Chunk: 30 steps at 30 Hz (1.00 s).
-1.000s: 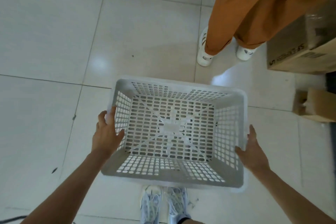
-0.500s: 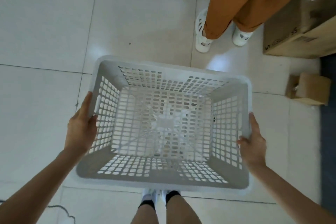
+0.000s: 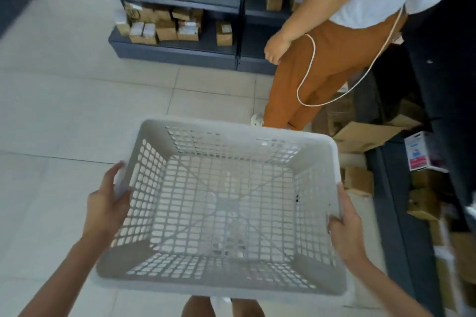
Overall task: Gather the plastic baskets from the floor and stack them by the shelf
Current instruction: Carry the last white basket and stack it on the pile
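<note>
1. White plastic basket (image 3: 224,203) held in the air above the tiled floor (image 3: 64,116), empty.
2. Left hand (image 3: 107,204) grips its left rim.
3. Right hand (image 3: 345,226) grips its right rim.
4. Dark shelf (image 3: 177,5) ahead, well apart.

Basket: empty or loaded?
Empty. Floor tiles show through the basket's lattice bottom; left hand and right hand grip its side rims.

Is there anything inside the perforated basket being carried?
Nothing lies in the pale grey perforated plastic basket; only tiled floor shows through its holes. The carrier's feet beneath are mostly hidden.
</note>
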Each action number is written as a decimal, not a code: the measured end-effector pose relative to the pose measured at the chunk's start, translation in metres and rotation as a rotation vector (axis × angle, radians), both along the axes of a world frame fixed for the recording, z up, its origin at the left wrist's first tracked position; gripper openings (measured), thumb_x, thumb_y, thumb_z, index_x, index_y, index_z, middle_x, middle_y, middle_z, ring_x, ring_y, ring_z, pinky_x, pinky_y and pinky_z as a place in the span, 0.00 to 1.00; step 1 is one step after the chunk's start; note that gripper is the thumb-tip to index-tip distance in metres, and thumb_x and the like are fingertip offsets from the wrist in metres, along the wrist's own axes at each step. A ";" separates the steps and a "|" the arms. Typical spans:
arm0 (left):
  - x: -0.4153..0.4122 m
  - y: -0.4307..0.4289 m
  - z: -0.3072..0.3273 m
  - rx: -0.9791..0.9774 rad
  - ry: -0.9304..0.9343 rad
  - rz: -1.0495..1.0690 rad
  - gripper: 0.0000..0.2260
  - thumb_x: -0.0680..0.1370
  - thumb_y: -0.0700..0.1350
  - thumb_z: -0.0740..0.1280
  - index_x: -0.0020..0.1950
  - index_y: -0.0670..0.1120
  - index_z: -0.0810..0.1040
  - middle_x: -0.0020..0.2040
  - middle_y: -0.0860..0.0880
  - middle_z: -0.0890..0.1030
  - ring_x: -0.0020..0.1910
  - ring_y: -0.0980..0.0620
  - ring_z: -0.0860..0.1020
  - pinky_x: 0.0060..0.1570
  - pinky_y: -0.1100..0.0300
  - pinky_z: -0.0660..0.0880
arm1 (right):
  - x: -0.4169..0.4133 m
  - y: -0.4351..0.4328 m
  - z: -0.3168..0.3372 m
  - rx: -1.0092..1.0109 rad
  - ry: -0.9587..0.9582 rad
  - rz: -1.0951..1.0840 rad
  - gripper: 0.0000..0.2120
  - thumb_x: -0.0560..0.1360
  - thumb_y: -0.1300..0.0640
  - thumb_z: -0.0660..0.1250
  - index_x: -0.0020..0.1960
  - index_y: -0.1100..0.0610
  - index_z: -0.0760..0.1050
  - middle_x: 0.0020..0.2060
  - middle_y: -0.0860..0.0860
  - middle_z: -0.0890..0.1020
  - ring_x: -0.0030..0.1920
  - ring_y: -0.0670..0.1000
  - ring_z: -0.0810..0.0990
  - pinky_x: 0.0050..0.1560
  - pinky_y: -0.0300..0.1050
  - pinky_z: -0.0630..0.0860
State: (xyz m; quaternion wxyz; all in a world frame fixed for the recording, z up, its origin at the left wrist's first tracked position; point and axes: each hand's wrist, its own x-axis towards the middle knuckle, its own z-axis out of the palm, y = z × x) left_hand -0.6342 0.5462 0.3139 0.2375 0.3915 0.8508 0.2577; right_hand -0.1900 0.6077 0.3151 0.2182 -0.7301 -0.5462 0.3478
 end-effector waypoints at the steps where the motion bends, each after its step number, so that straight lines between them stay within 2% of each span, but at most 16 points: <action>1: -0.001 -0.003 0.020 0.020 0.007 -0.007 0.27 0.74 0.37 0.67 0.67 0.59 0.64 0.38 0.35 0.81 0.30 0.37 0.78 0.28 0.50 0.76 | 0.000 -0.002 0.017 0.023 -0.005 0.001 0.42 0.71 0.74 0.57 0.75 0.41 0.52 0.70 0.50 0.69 0.66 0.54 0.71 0.63 0.59 0.72; 2: -0.001 -0.004 0.038 0.047 0.013 -0.022 0.27 0.73 0.37 0.67 0.68 0.58 0.65 0.37 0.36 0.81 0.30 0.38 0.78 0.29 0.50 0.74 | 0.002 -0.005 0.032 0.042 0.002 0.002 0.40 0.72 0.73 0.57 0.75 0.43 0.51 0.69 0.53 0.70 0.64 0.55 0.72 0.61 0.60 0.74; 4: -0.004 -0.009 0.070 0.082 0.009 -0.037 0.28 0.73 0.36 0.68 0.70 0.55 0.67 0.37 0.38 0.81 0.31 0.39 0.78 0.28 0.60 0.73 | 0.003 -0.010 0.063 0.068 0.037 0.026 0.37 0.74 0.69 0.58 0.75 0.43 0.53 0.65 0.53 0.73 0.61 0.55 0.75 0.56 0.59 0.78; 6: -0.008 -0.015 0.100 0.091 -0.007 -0.037 0.30 0.72 0.36 0.69 0.71 0.53 0.66 0.41 0.42 0.81 0.34 0.43 0.78 0.30 0.70 0.73 | -0.001 -0.013 0.097 0.108 0.030 0.047 0.35 0.75 0.68 0.59 0.75 0.44 0.55 0.58 0.52 0.77 0.52 0.51 0.79 0.45 0.47 0.83; 8: -0.011 -0.021 0.126 0.113 -0.100 -0.020 0.36 0.69 0.35 0.73 0.72 0.55 0.65 0.42 0.44 0.81 0.33 0.51 0.78 0.30 0.78 0.72 | -0.006 -0.017 0.128 0.149 0.014 0.030 0.35 0.74 0.70 0.59 0.73 0.43 0.56 0.53 0.51 0.78 0.46 0.46 0.79 0.38 0.38 0.79; 9: -0.013 -0.026 0.137 0.112 -0.164 -0.028 0.39 0.66 0.35 0.75 0.71 0.57 0.64 0.42 0.43 0.81 0.31 0.55 0.78 0.30 0.78 0.72 | -0.007 -0.021 0.140 0.154 -0.005 0.019 0.35 0.74 0.70 0.59 0.72 0.41 0.55 0.53 0.52 0.78 0.45 0.48 0.79 0.40 0.41 0.78; 10: -0.015 -0.032 0.145 0.106 -0.205 -0.045 0.42 0.64 0.35 0.77 0.71 0.58 0.63 0.43 0.43 0.81 0.31 0.57 0.78 0.33 0.75 0.75 | -0.009 -0.025 0.150 0.151 -0.032 0.009 0.37 0.74 0.70 0.59 0.71 0.39 0.53 0.55 0.53 0.79 0.47 0.51 0.79 0.44 0.46 0.79; 12: -0.022 -0.044 0.158 0.086 -0.212 -0.092 0.45 0.62 0.35 0.78 0.72 0.58 0.62 0.47 0.43 0.82 0.38 0.52 0.81 0.44 0.60 0.80 | -0.014 -0.037 0.167 0.134 -0.074 -0.001 0.38 0.73 0.67 0.61 0.68 0.34 0.50 0.57 0.54 0.78 0.51 0.55 0.79 0.50 0.56 0.79; 14: -0.026 -0.058 0.167 0.108 -0.202 -0.119 0.45 0.63 0.34 0.78 0.73 0.57 0.61 0.52 0.43 0.81 0.43 0.48 0.80 0.50 0.53 0.79 | -0.017 -0.055 0.182 0.120 -0.085 -0.016 0.37 0.74 0.66 0.61 0.68 0.32 0.52 0.59 0.54 0.78 0.52 0.56 0.79 0.52 0.59 0.79; 18: -0.032 -0.083 0.194 0.164 -0.181 -0.171 0.41 0.67 0.34 0.74 0.73 0.56 0.60 0.54 0.46 0.78 0.46 0.45 0.79 0.53 0.48 0.79 | -0.024 -0.107 0.213 0.115 -0.095 -0.108 0.34 0.74 0.67 0.62 0.74 0.42 0.56 0.56 0.55 0.79 0.40 0.55 0.83 0.42 0.57 0.81; 21: -0.041 -0.102 0.222 0.212 -0.133 -0.255 0.37 0.69 0.35 0.72 0.73 0.55 0.62 0.59 0.43 0.79 0.46 0.45 0.78 0.54 0.44 0.78 | -0.028 -0.150 0.236 0.125 -0.043 -0.184 0.33 0.74 0.66 0.63 0.74 0.48 0.58 0.54 0.56 0.80 0.39 0.53 0.81 0.43 0.53 0.81; 24: -0.044 -0.119 0.255 0.234 -0.118 -0.324 0.34 0.71 0.33 0.69 0.73 0.54 0.64 0.57 0.41 0.79 0.46 0.45 0.78 0.50 0.46 0.77 | -0.030 -0.203 0.256 0.181 -0.033 -0.253 0.31 0.74 0.68 0.61 0.74 0.51 0.60 0.38 0.52 0.79 0.31 0.49 0.74 0.32 0.38 0.74; 26: -0.038 -0.130 0.274 0.234 -0.091 -0.371 0.34 0.71 0.32 0.69 0.72 0.56 0.64 0.53 0.42 0.79 0.41 0.43 0.79 0.45 0.46 0.78 | -0.024 -0.237 0.263 0.197 -0.036 -0.287 0.32 0.74 0.69 0.61 0.74 0.52 0.60 0.31 0.48 0.76 0.27 0.47 0.71 0.23 0.30 0.68; 27: -0.033 -0.134 0.281 0.244 -0.076 -0.394 0.34 0.70 0.32 0.69 0.71 0.57 0.65 0.51 0.41 0.80 0.39 0.43 0.79 0.44 0.45 0.78 | -0.018 -0.254 0.264 0.201 -0.031 -0.312 0.32 0.73 0.70 0.61 0.74 0.51 0.60 0.29 0.49 0.76 0.25 0.48 0.70 0.22 0.30 0.67; 30: -0.009 -0.151 0.295 0.246 -0.084 -0.448 0.36 0.69 0.33 0.71 0.69 0.61 0.65 0.50 0.44 0.80 0.40 0.43 0.80 0.46 0.43 0.78 | 0.005 -0.304 0.270 0.214 -0.048 -0.373 0.34 0.72 0.72 0.58 0.74 0.49 0.60 0.26 0.56 0.76 0.25 0.53 0.69 0.27 0.42 0.69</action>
